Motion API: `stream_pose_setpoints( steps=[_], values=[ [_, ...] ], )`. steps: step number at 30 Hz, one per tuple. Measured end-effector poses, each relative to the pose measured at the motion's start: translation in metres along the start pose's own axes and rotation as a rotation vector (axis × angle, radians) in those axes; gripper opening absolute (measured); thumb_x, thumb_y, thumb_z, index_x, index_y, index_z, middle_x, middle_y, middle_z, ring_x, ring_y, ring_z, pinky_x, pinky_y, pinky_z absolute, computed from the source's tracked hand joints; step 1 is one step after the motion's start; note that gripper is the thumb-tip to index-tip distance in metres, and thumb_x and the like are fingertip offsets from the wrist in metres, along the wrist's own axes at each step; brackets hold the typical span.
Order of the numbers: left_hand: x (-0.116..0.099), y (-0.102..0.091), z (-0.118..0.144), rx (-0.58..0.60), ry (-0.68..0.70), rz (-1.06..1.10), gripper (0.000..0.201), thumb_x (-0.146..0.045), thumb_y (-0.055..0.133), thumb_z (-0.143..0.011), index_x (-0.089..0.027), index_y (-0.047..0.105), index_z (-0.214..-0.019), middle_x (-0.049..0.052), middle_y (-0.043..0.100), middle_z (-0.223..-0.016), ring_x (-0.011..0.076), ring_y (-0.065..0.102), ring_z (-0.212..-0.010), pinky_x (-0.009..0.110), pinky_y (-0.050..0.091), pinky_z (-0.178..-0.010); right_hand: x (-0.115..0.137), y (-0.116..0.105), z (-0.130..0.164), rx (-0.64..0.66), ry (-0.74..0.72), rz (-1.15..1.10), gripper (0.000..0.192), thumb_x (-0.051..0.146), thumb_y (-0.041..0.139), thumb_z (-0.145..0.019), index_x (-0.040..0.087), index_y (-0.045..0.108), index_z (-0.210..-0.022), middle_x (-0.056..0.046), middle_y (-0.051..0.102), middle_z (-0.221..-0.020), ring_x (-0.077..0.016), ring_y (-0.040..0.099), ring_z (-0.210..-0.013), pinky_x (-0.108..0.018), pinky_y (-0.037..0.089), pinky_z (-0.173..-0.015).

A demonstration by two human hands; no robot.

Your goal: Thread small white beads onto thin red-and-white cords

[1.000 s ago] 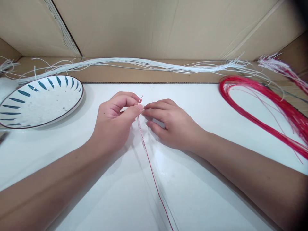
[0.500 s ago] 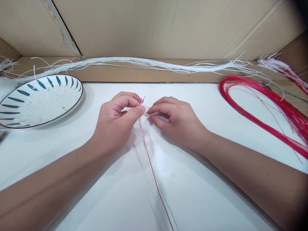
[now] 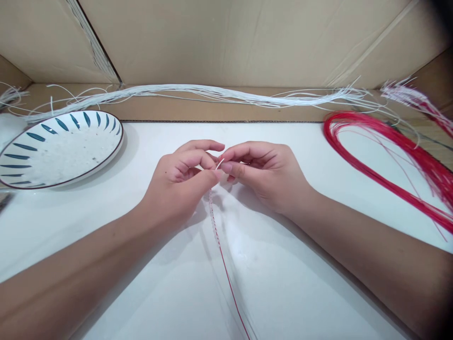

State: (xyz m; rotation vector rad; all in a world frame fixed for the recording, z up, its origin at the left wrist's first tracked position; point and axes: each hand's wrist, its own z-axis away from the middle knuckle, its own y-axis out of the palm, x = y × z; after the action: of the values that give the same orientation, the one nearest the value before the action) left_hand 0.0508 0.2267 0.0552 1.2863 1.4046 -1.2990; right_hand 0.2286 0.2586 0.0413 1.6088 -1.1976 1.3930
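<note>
A thin red cord (image 3: 229, 278) rises from the near edge of the white table to my hands. Below my left thumb, a stretch of it shows a dashed red-and-white pattern, perhaps tiny pale beads; they are too small to tell. My left hand (image 3: 184, 182) pinches the cord near its top between thumb and forefinger, other fingers loosely curled. My right hand (image 3: 267, 172) meets it from the right, thumb and forefinger pinched together. A short whitish tip (image 3: 220, 164) shows between the two hands. What the right fingertips hold is hidden.
An oval plate (image 3: 67, 165) with dark leaf marks and small bits on it stands at left. A bundle of white cords (image 3: 198, 89) lies along the cardboard ledge (image 3: 219, 111) behind. Looped red cords (image 3: 357, 165) lie at right, with pink-and-white strands (image 3: 406, 97) beyond.
My right hand has moved left and closed its fingertips beside the cord's top. My left hand has shifted slightly right and nearer, carrying the cord with it.
</note>
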Motion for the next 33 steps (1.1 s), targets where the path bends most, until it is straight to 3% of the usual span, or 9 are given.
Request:
stream_pose_setpoints(
  steps=[6,13,22,33],
  values=[
    [-0.0022,0.0015,0.0008,0.036,-0.03,0.064,0.017,-0.016,0.07,-0.073,-0.022,0.069,-0.057,0.007,0.072,-0.116,0.0301,0.065,-0.116,0.035,0.058,-0.075,-0.0058,-0.0022,-0.0026,-0.022,0.082,-0.257,0.009,0.026,0.082,-0.084,0.02,0.078,-0.09,-0.001,0.077,-0.088,-0.0103,0.066,-0.065,-0.027,0.06,-0.067],
    [0.0004,0.0003,0.0018,0.027,0.009,0.084,0.018,-0.014,0.068,-0.075,-0.022,0.069,-0.059,0.006,0.074,-0.111,0.0289,0.067,-0.113,0.04,0.057,-0.087,-0.0024,-0.0006,-0.0036,0.046,0.146,-0.48,0.015,0.026,0.088,-0.079,0.019,0.078,-0.088,0.0,0.076,-0.08,-0.0093,0.069,-0.066,-0.023,0.062,-0.068],
    [0.0003,0.0003,0.0026,0.037,0.026,0.099,0.02,-0.012,0.068,-0.076,-0.023,0.07,-0.059,0.006,0.073,-0.106,0.0287,0.066,-0.113,0.04,0.055,-0.086,-0.0026,0.0003,-0.0036,0.093,0.151,-0.535,0.013,0.026,0.088,-0.08,0.02,0.079,-0.088,0.0,0.078,-0.081,-0.0089,0.071,-0.07,-0.021,0.064,-0.072],
    [0.0005,0.0005,0.0026,0.053,0.038,0.071,0.018,-0.015,0.068,-0.076,-0.023,0.068,-0.06,0.006,0.072,-0.11,0.0286,0.065,-0.114,0.038,0.056,-0.082,-0.0043,-0.0011,-0.0026,0.087,0.133,-0.456,0.013,0.028,0.087,-0.081,0.022,0.079,-0.089,-0.001,0.077,-0.085,-0.0122,0.072,-0.074,-0.029,0.064,-0.078]
  ],
)
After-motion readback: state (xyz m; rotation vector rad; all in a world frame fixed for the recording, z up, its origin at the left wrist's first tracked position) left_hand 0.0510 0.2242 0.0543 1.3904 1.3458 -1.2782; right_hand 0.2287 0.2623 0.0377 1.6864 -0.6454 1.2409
